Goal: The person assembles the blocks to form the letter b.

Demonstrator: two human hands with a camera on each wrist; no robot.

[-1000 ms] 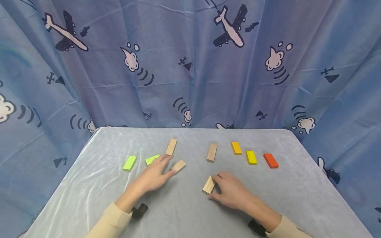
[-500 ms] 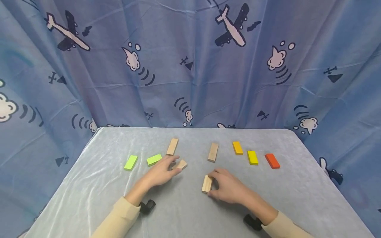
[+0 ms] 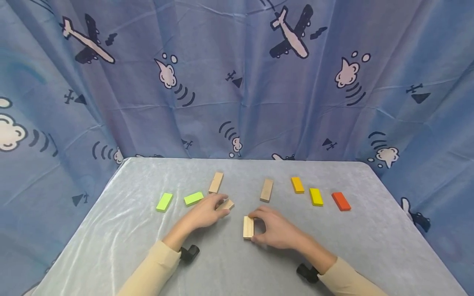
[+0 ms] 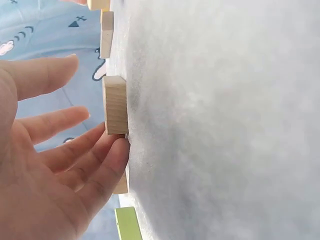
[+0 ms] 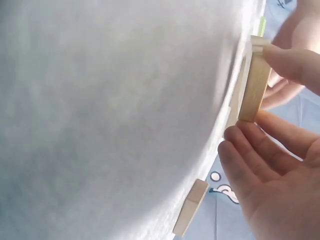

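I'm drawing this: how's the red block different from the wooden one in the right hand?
The red block is bright red; the held block is pale wood. The right hand grips the held block; no hand touches the red block. The red block slants; the held block points nearly straight ahead. Both are oblong.

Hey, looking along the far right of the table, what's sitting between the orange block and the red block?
The yellow block, apart from both the orange and red ones; the head view shows it.
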